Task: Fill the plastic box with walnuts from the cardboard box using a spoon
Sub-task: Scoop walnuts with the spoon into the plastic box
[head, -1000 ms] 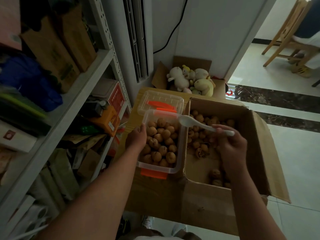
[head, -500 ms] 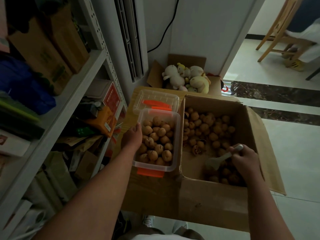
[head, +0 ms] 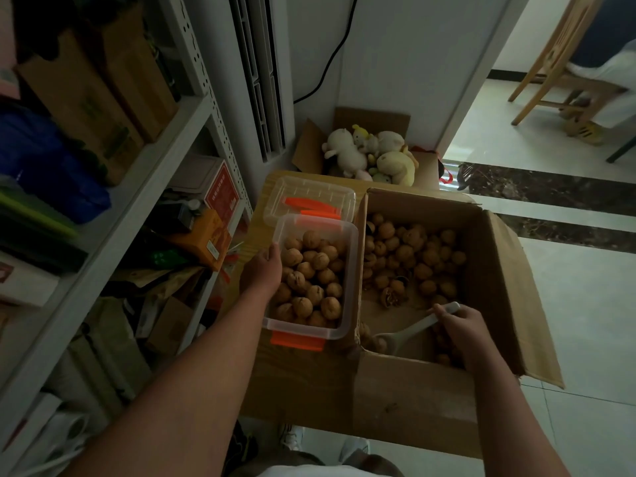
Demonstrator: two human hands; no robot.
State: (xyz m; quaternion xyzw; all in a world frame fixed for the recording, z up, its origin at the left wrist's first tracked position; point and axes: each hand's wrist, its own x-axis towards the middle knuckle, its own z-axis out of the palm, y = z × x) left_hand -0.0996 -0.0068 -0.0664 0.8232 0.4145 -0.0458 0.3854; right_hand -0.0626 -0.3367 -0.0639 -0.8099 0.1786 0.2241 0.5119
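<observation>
A clear plastic box point(head: 350, 270) with orange clips sits on the left flap of the cardboard box point(head: 495, 270) and holds many walnuts point(head: 311, 277). My left hand point(head: 263, 270) grips its left wall. More loose walnuts point(head: 409, 256) lie in the cardboard box. My right hand point(head: 463, 327) holds the handle of a white spoon point(head: 406, 333) low inside the cardboard box, its bowl down at the near left corner among the nuts.
The clear lid point(head: 309, 197) with orange clips lies behind the plastic box. A metal shelf point(head: 144, 187) full of cartons stands at the left. A box of plush toys point(head: 371, 153) sits behind. A wooden chair point(head: 557, 63) stands far right on the tiled floor.
My right hand carried the spoon from above the plastic box down into the cardboard box, then swept its bowl toward the near left corner. My left hand stayed on the plastic box.
</observation>
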